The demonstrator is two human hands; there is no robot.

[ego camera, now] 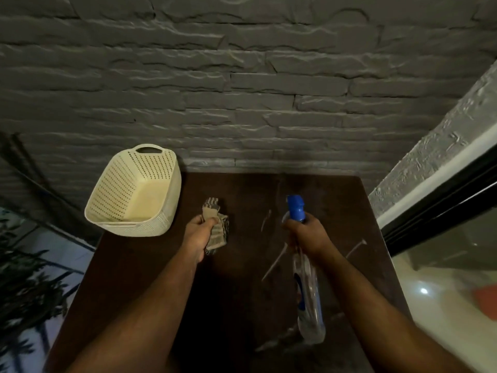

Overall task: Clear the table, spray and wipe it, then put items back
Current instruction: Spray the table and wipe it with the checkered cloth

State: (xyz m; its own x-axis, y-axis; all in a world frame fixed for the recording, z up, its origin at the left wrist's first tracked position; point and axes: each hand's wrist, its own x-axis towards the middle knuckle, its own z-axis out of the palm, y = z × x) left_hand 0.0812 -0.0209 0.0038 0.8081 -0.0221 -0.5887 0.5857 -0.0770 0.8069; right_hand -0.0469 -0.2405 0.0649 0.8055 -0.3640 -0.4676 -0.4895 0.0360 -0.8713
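No legible txt anywhere; spray bottle (309,300) label too blurred to read, no brand/nos

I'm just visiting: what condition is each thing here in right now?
basket: empty, at the table's far left corner.
cloth: crumpled, gripped by the left hand.
spray bottle: gripped by the right hand, nozzle pointing away.
table: dark, streaked in places.

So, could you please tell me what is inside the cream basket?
The basket shows only its bare cream floor and perforated walls; nothing lies in it. The near rim hides a narrow strip of floor.
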